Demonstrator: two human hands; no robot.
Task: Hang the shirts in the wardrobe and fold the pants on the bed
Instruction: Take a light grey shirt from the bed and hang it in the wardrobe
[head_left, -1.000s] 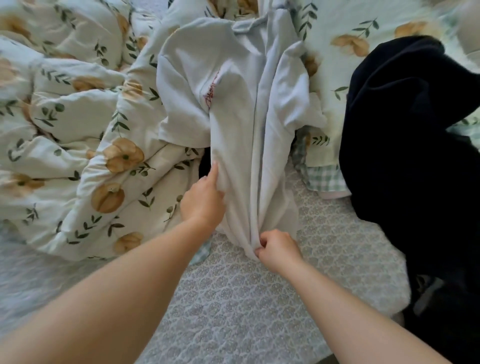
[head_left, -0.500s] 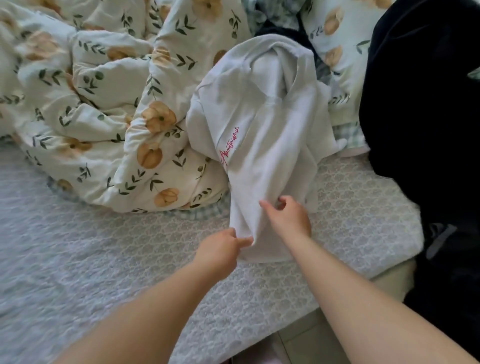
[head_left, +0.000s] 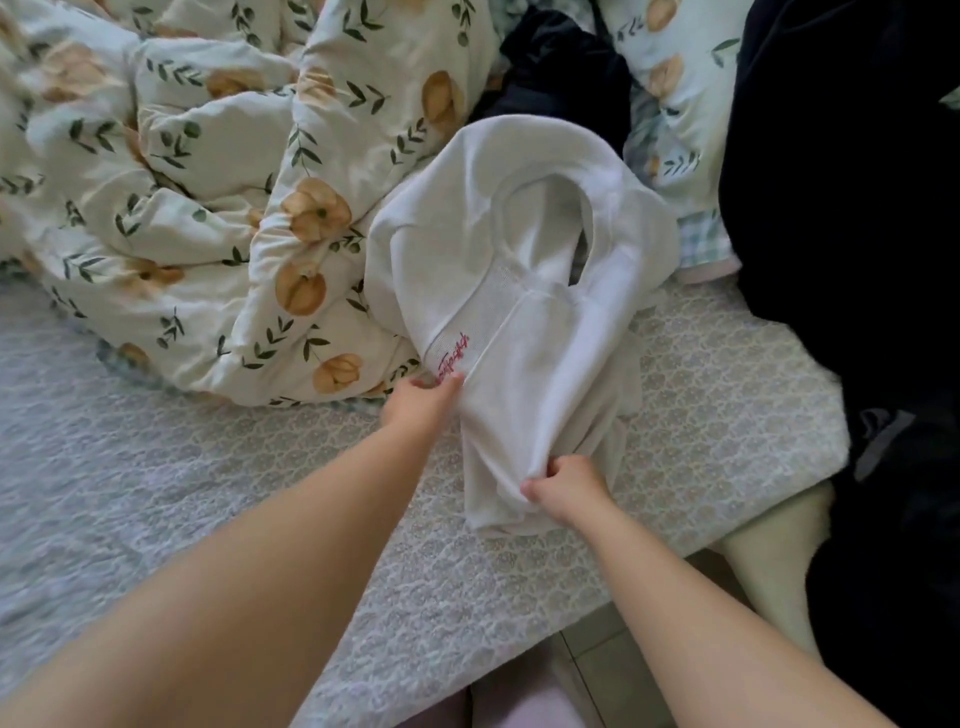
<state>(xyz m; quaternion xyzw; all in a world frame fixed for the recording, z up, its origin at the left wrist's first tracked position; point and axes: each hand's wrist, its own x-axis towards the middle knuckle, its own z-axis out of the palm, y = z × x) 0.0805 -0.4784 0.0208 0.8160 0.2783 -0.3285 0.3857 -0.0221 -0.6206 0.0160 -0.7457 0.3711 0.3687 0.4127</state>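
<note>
As left hand (head_left: 421, 410) is pinching white shirt (head_left: 519, 322) centre frame, right hand (head_left: 566, 488) is gripping lower edge below, likely readying lift.

The bed (head_left: 701, 426) wore a pale sheet with a small repeating pattern, its near edge running diagonally toward the lower right. A rumpled floral duvet (head_left: 197, 218), cream with orange blossoms and green sprigs, was heaped over the far left part, and a white shirt (head_left: 540, 332) with red lettering lay bunched on the sheet just beside it, touching its folds. A mass of dark clothing (head_left: 841, 218) lay on the right side and spilled over the bed's edge.
</note>
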